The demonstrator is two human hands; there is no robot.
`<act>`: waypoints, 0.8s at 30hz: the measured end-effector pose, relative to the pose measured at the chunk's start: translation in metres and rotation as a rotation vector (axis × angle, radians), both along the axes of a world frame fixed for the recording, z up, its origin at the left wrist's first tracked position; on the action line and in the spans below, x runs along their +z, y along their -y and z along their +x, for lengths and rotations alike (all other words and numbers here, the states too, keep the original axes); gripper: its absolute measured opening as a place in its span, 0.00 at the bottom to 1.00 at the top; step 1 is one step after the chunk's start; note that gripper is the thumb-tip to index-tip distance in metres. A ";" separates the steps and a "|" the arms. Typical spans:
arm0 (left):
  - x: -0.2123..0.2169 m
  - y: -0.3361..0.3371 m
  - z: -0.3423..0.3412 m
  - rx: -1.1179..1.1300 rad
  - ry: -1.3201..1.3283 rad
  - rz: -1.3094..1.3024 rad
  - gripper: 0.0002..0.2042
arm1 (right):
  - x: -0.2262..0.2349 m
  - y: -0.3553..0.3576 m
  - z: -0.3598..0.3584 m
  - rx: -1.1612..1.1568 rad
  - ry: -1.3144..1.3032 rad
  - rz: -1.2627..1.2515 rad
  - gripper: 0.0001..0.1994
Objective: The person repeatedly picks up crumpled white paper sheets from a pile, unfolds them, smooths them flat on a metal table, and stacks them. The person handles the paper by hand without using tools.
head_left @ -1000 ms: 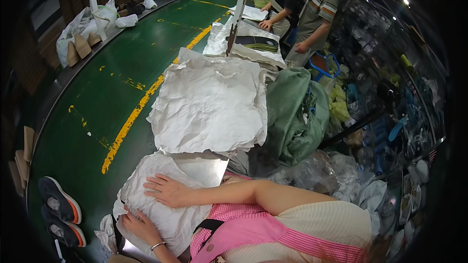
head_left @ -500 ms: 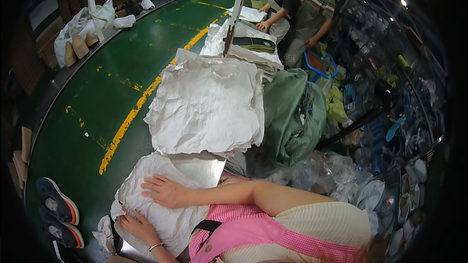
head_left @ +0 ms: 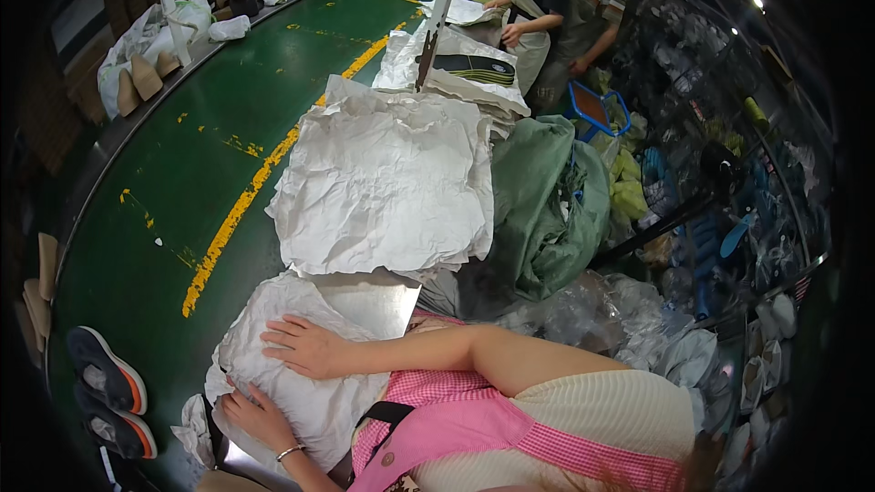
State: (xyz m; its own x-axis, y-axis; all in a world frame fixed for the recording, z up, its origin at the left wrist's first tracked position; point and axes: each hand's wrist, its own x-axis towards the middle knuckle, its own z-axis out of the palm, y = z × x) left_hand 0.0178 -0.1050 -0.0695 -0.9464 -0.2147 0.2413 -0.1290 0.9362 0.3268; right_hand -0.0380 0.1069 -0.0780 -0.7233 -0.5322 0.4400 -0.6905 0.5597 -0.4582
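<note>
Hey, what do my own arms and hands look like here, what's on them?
Your left hand and right hand are ungloved. A thin, light-coloured bracelet circles the left wrist. A cream, ribbed short sleeve ends above the right elbow, leaving that forearm bare.

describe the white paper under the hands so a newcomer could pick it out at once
From the long green surface, look right to the pink apron at the bottom of the picture. Just left of that apron lies crumpled white paper. Unlike the bigger, squarer paper stack beyond it, it has the right hand flat on it and the left hand near its edge.
</note>
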 end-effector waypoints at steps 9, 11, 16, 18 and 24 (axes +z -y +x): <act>0.003 -0.002 0.001 -0.010 -0.019 0.020 0.22 | -0.001 -0.001 0.001 -0.006 -0.004 0.011 0.23; 0.002 -0.001 0.004 -0.019 -0.016 0.029 0.22 | -0.001 -0.001 0.004 -0.012 0.005 0.017 0.22; -0.002 0.002 0.003 0.000 -0.011 -0.004 0.21 | 0.003 0.000 0.003 -0.016 -0.003 0.013 0.22; -0.004 0.001 0.004 0.004 -0.019 0.010 0.20 | 0.004 -0.002 0.003 -0.018 -0.016 0.011 0.22; 0.003 -0.005 0.005 0.030 -0.136 0.099 0.14 | 0.003 -0.004 0.001 -0.028 -0.055 0.036 0.23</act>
State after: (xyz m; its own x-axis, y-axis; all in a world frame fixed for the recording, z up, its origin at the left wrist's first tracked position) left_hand 0.0228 -0.1002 -0.0664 -0.8990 -0.2717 0.3434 -0.1048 0.8950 0.4337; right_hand -0.0374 0.1104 -0.0746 -0.7134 -0.5284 0.4603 -0.6979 0.5946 -0.3991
